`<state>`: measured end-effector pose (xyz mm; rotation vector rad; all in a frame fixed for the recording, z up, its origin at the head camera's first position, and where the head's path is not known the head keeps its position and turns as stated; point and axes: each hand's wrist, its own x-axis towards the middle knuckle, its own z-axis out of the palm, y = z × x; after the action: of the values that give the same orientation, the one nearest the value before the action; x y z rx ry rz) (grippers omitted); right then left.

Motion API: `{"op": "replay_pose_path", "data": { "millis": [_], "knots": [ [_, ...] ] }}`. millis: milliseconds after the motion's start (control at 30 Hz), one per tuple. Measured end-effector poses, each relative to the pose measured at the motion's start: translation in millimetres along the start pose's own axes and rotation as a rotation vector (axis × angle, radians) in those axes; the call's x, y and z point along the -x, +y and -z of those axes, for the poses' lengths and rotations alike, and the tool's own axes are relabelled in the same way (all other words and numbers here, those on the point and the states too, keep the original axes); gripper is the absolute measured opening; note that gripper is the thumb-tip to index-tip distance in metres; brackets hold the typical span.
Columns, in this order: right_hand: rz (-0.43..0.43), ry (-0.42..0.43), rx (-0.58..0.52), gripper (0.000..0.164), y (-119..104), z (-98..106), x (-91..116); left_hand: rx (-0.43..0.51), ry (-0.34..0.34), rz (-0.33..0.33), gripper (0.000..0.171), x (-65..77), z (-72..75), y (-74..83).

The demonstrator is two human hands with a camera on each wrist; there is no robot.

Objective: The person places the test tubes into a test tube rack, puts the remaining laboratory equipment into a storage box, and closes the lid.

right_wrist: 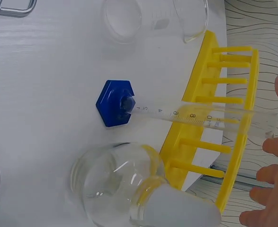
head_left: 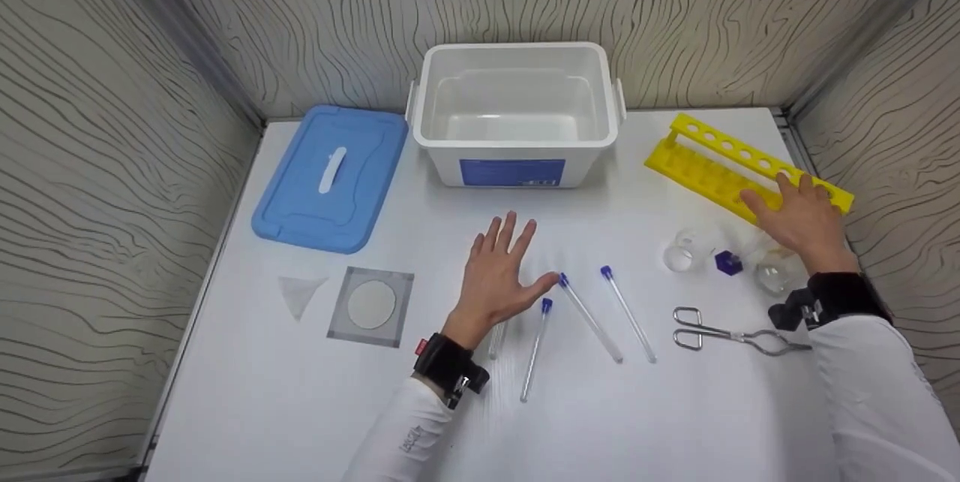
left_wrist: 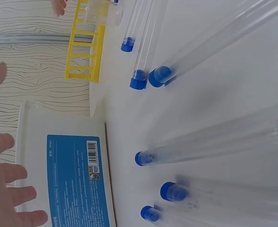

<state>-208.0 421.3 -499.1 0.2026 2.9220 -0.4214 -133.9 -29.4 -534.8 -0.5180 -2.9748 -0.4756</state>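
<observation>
A person's right hand (head_left: pixel 806 223) hangs over the lower-right end of a yellow test-tube rack (head_left: pixel 746 155) at the right of the frame, its grip released, fingers parted and grasping nothing. Whether the fingertips touch the rack cannot be told. The rack's long axis slants from upper left to lower right, and most of its length lies up and to the left of that hand, which is clearly the nearer of the two.

The left hand (head_left: pixel 495 279), at mid-frame, is likewise unclenched and holds nothing, fingers spread toward the white box (head_left: pixel 517 144) at top centre. The rack lies well apart from it, to the upper right. Beside and below this hand, blue-capped tubes (head_left: pixel 590 317) lie flat on the bench (head_left: pixel 247 407), caps toward the top of the frame.

Below the rack, the right-wrist view shows a graduated cylinder (right_wrist: pixel 191 115) on its blue base (right_wrist: pixel 115 103) beside a round glass flask (right_wrist: pixel 115 184).
</observation>
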Motion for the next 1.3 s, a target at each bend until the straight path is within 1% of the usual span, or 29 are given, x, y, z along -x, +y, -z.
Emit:
{"op": "replay_pose_path", "data": {
  "millis": [200,433,633,733,867,1000,1167,1300],
  "knots": [
    [0.0,-0.015,-0.018,0.096,3,3,-6,0.011,-0.026,-0.008,0.088,-1.1,-7.2,4.3],
    [-0.049,-0.066,-0.029,0.098,6,5,-10,-0.005,-0.061,-0.024,0.088,-0.6,-16.2,8.9],
    [-0.066,-0.101,-0.04,0.099,7,7,-16,-0.001,-0.087,-0.008,0.088,3.4,-18.9,13.3],
    [-0.062,-0.118,-0.052,0.099,9,6,-17,0.0,-0.089,-0.007,0.088,4.6,-20.6,15.1],
    [-0.07,-0.146,-0.072,0.099,13,-1,-16,-0.009,-0.09,-0.014,0.087,5.9,-23.7,16.3],
    [-0.081,-0.154,-0.079,0.098,17,-6,-13,-0.006,-0.098,-0.022,0.088,7.2,-27.9,19.1],
    [-0.092,-0.161,-0.096,0.097,20,-5,-11,0.01,-0.104,-0.024,0.087,6.4,-31.3,24.1],
    [-0.085,-0.168,-0.093,0.097,22,-5,-11,0.032,-0.122,-0.03,0.086,5.4,-33.5,28.5]
  ]
}}
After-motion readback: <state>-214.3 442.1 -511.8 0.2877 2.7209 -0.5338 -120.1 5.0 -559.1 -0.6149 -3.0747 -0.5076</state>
